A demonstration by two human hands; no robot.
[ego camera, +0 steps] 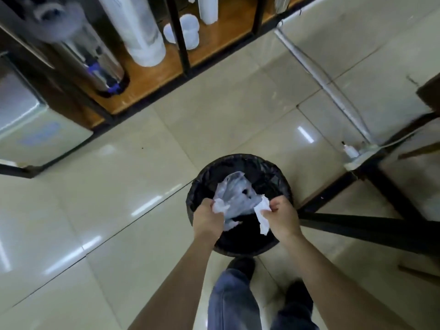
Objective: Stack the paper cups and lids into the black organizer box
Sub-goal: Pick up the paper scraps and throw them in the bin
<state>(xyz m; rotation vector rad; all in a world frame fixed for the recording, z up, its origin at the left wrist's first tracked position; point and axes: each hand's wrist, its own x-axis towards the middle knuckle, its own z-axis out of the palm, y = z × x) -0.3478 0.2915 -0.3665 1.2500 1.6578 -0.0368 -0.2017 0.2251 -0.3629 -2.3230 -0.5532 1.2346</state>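
Head view looks straight down on a round black bin (240, 206) lined with a dark bag, and we see our two bare hands over its mouth. Our left hand (208, 216) is closed on crumpled clear plastic wrap (234, 197); our right hand (283, 216) pinches a torn white paper strip (262, 216) that hangs down into the bin. The bin's depth is black and we cannot make out what lies inside.

Cups (133, 27) stand as a long white sleeved stack on the wooden shelf (152, 75) at top left, cut off by the frame's edge; small white lids (188, 29) sit farther right, partly behind a black upright. The organizer box we cannot pick out. Blur smears a steel urn (90, 65) beside the cups.

Bare tiled floor (119, 186) spreads left of the bin; on the right, black table legs (369, 232) run close to its rim.
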